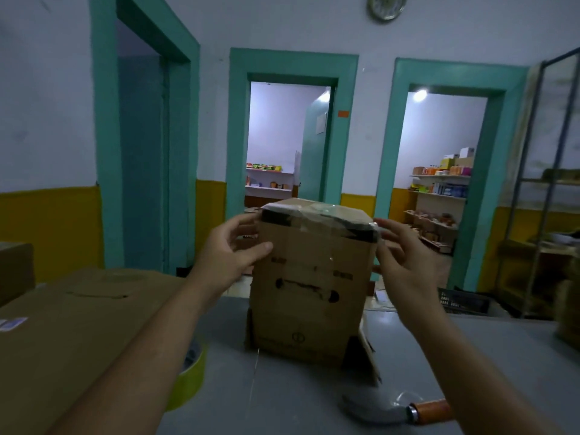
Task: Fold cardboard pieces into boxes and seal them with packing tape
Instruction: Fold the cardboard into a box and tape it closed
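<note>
Clear tape (317,216), glossy and wrinkled, runs across the closed top of the box (310,284) and wraps over both upper corners. My left fingers (251,249) are spread wide and loosely curled, the thumb lying against the upper left of the front face, the other fingers reaching toward the taped left corner. My right fingers (392,237) are likewise spread, touching or just beside the taped right corner; I cannot tell whether they press on it. Neither my left hand (233,246) nor my right hand (405,255) holds anything.

Step in hand, as I judge it: smoothing the tape ends down the sides after sealing the top. The next move calls for firm, flat pressure along each tape end so the film bonds without bubbles; the box must then be turned over, since loose flaps (367,356) splay out at its base and appear unsealed.

The box stands upright on the grey surface (282,397), directly in front of me. It is brown corrugated board, matte, rectangular, with dark printed marks and a torn handle slot on the front face. A roll (191,375) with a yellow-green rim lies partly hidden under my left forearm. To its left lie larger flat cardboard pieces (78,324). Near my right forearm rests a tool with an orange handle (428,411), its head blurred.
</note>
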Tool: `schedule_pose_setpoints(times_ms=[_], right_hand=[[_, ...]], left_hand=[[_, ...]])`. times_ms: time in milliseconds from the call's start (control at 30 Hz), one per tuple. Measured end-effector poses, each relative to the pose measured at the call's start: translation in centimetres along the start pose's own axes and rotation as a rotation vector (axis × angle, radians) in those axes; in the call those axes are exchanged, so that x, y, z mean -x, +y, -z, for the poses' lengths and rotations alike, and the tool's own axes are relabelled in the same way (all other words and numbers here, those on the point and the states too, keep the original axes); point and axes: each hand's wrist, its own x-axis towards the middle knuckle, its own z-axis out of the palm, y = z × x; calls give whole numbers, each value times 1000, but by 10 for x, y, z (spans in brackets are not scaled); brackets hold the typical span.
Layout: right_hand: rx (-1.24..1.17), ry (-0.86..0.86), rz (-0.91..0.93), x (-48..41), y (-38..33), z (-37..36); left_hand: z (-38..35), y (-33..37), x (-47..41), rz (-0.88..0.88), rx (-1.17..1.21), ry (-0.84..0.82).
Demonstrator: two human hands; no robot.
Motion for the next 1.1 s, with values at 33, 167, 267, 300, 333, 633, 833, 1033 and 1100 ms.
schedule_pose_setpoints(times_ms=[33, 167, 267, 300, 333, 633, 833, 1033, 1100], right_hand=[[-86, 12, -38, 3, 0, 0], [-279, 101, -138, 9, -3, 1], [-336, 104, -152, 17, 1, -4], [-345, 97, -153, 19, 4, -6], [-344, 95, -143, 21, 6, -9], [-323, 113, -51, 21, 3, -11], [-200, 147, 58, 29, 4, -10], [-72, 203, 192, 38, 1, -11], [-4, 246, 247, 41, 0, -10]], left_hand=[[-1, 0, 5, -44, -46, -6], [0, 5, 16, -101, 95, -34], [2, 9, 18, -112, 137, 38], [0, 9, 19, -139, 98, 37], [-3, 7, 19, -172, 63, 36], [-8, 2, 17, -280, 3, 120], [-12, 8, 22, -311, 40, 128], [-9, 19, 30, -387, -18, 131], [-10, 23, 33, -415, -42, 146]])
